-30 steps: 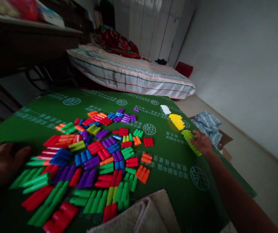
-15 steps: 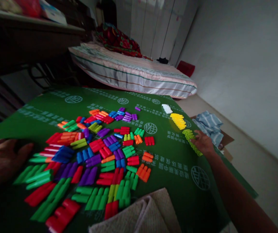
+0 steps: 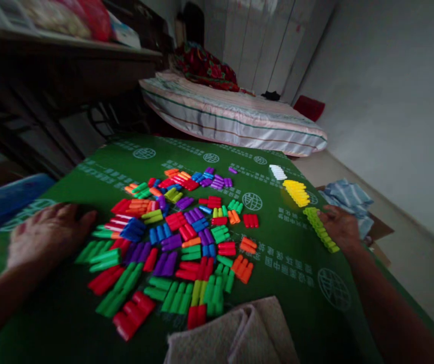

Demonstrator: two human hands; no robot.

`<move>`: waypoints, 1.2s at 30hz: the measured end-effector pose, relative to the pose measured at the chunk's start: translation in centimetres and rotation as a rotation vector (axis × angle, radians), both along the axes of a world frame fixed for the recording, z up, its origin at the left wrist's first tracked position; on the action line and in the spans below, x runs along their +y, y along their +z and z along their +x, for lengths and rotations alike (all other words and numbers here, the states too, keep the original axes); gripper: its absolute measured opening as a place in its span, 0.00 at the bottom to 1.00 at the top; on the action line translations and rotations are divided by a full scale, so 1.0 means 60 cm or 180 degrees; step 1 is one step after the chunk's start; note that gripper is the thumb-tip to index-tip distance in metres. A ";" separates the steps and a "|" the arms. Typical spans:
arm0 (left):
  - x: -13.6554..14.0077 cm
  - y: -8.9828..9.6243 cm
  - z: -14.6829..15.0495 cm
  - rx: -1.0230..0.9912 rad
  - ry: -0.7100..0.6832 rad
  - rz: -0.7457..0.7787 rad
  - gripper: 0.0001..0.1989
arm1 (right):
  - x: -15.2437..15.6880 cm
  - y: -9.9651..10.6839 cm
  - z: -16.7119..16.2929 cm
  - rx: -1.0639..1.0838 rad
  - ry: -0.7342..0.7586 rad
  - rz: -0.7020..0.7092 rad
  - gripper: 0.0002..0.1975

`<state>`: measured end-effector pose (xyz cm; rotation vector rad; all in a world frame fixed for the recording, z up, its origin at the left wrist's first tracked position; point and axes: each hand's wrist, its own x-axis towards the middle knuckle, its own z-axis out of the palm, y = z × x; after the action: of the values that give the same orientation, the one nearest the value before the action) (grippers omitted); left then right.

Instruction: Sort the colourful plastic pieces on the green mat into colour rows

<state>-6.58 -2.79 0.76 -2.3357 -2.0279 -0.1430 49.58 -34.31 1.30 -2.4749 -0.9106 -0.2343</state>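
Observation:
My left hand lies palm down on the green board, its fingers stretched out, left of a spread of colourful plastic building blocks. The blocks look like joined short tubes in red, green, purple, blue and orange. At the right side my right hand has curled fingers, thumb and fingertips closed on the edge of a row of lime-green blocks. Just beyond that row lie a yellow block row and a smaller white block row. Some right fingertips are hidden.
The blocks rest on a green printed board. A folded beige cloth lies at the near edge. Beyond stands a bed, with a dark table at left. A striped cloth lies over cardboard at right.
The view has turned a little left, so everything appears farther right and more of my left forearm shows. My right hand stays at the lime-green row; the blocks look unmoved.

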 end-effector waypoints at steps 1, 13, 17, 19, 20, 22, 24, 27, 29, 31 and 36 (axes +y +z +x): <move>-0.014 0.012 0.011 0.0048 0.0074 -0.0058 0.37 | 0.010 -0.001 -0.015 0.0022 0.0173 0.0088 0.20; -0.048 0.022 0.021 -0.0077 -0.0033 0.0109 0.31 | 0.205 0.021 -0.301 0.0522 0.2560 -0.0008 0.12; -0.051 0.022 0.020 -0.0124 -0.0046 0.0133 0.31 | 0.257 0.043 -0.341 -0.0026 0.2815 -0.0838 0.17; -0.051 0.021 0.020 -0.0137 -0.0062 0.0147 0.31 | 0.270 0.050 -0.349 -0.0114 0.2837 -0.1208 0.19; -0.050 0.020 0.020 -0.0142 -0.0074 0.0157 0.31 | 0.275 0.052 -0.350 -0.0111 0.2828 -0.1340 0.20; -0.050 0.019 0.019 -0.0151 -0.0088 0.0176 0.30 | 0.278 0.055 -0.347 -0.0067 0.2816 -0.1476 0.20; -0.049 0.018 0.018 -0.0161 -0.0084 0.0187 0.29 | 0.278 0.057 -0.342 0.0003 0.2868 -0.1552 0.18; -0.049 0.016 0.018 -0.0173 -0.0067 0.0199 0.30 | 0.275 0.057 -0.333 0.0079 0.2974 -0.1592 0.14; -0.049 0.016 0.018 -0.0169 -0.0062 0.0207 0.30 | 0.274 0.055 -0.329 0.0105 0.3032 -0.1547 0.13; -0.049 0.016 0.018 -0.0151 -0.0049 0.0208 0.30 | 0.274 0.050 -0.328 0.0112 0.3093 -0.1491 0.13; -0.048 0.019 0.020 -0.0085 -0.0007 0.0173 0.31 | 0.273 0.041 -0.331 0.0044 0.3148 -0.1197 0.10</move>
<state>-5.38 -5.68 1.89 -2.3164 -2.0068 -0.2278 29.70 -17.94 3.78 -1.9898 -2.1669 0.3179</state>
